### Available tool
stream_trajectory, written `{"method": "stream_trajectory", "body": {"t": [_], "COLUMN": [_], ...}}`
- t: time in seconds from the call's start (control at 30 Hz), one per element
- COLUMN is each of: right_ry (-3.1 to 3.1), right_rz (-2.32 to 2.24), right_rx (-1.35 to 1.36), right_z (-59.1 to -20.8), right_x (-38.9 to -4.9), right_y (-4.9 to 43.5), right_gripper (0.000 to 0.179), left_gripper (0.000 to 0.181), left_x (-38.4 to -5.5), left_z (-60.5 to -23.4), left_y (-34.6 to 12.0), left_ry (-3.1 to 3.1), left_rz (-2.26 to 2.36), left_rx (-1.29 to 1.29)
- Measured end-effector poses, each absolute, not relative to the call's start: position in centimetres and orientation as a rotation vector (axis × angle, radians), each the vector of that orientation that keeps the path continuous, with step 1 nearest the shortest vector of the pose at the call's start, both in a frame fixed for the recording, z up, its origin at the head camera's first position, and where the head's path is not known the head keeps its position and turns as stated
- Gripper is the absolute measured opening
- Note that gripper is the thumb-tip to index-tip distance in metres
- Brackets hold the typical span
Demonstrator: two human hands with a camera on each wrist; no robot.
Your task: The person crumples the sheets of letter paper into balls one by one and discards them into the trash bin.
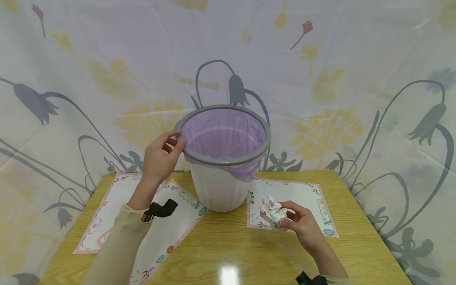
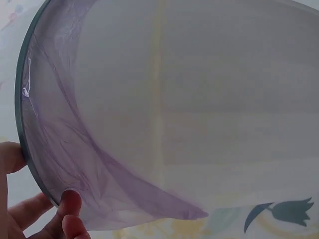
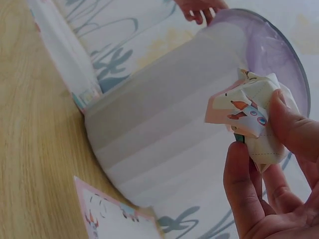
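Note:
A white trash can (image 1: 221, 190) with a grey rim and a purple bag (image 1: 221, 134) lining it stands upright toward the back of the wooden table. My left hand (image 1: 162, 156) grips the rim at its left side, thumb and fingers on either side of it, also seen closely in the left wrist view. In front of the can and to its right, my right hand (image 1: 303, 223) pinches a crumpled ball of paper (image 1: 274, 211) between thumb and fingers. Printed coloured figures show on that paper ball (image 3: 249, 117) in the right wrist view.
Flat white sheets with pink printed borders lie on the table (image 1: 221, 245): one sheet (image 1: 285, 194) right of the can, and overlapping ones, such as this sheet (image 1: 174, 213), to the left. A flower-patterned cloth (image 1: 228, 47) hangs behind the table.

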State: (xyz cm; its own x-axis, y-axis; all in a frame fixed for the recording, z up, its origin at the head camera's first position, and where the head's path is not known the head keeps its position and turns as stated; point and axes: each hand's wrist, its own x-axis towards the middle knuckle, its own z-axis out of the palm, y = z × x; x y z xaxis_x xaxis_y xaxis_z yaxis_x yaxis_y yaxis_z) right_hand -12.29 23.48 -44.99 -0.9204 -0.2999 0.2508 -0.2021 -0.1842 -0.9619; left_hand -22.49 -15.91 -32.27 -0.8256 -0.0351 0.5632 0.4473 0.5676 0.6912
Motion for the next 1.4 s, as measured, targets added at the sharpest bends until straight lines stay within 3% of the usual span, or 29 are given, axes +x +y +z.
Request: {"method": "stream_trajectory", "body": {"t": [0.4,0.7,1.4], "right_ry": [2.048,2.070,2.333], "right_rz": [-2.365,-2.450,-2.149], "right_rx": [-0.511,-0.651,-0.604], "right_z": [-42.5,-38.4,-27.3], "right_x": [-13.5,-15.6,-22.5], "right_y": [25.9,27.9,26.7], "right_gripper": [0.044,0.046,0.032], "left_gripper": [0.047,0.045,0.038], "left_x": [-22.9,-22.9,-22.9], "left_z": [-32.0,-32.2,-32.7], "left_y": [-15.8,-15.5,-14.8], "left_ry": [-2.329,-2.237,-2.045], "left_rz": [-1.439,-1.351,-1.478], "left_rx": [-0.317,-0.298,-0.377]}}
